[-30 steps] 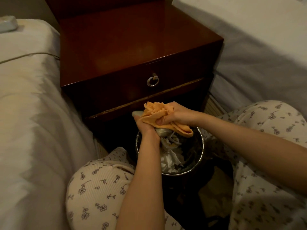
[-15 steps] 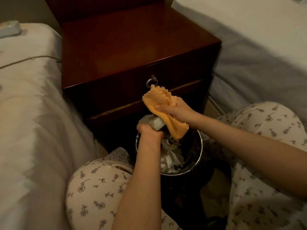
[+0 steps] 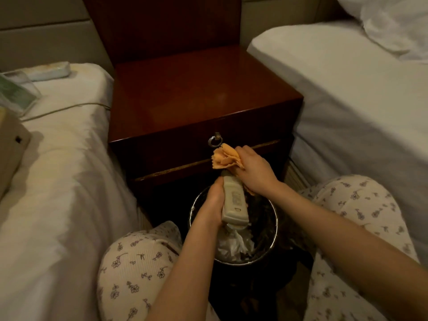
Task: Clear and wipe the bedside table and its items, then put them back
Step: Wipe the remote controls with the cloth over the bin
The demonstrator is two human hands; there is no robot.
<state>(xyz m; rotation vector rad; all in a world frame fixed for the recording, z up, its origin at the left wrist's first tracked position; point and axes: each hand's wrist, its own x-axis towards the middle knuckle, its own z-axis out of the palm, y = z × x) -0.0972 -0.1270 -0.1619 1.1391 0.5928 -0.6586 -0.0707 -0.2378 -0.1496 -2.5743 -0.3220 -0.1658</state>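
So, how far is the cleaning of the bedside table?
Done: the bedside table top is bare; a sign holder and a pack lie on the bed. In hand: the left hand holds a cream device over the bin while the right hand holds the orange cloth round its far end. Left: putting things back; whether the top was wiped, I cannot tell.

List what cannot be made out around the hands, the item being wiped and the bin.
Head view only:
- the cream device: far end covered by the orange cloth and the right hand; label print too small to read.
- the left hand: fingers hidden behind the cream device.
- the bin: bottom hidden by crumpled white paper and the hands.
- the box on the left bed: cut off by the frame's left edge.
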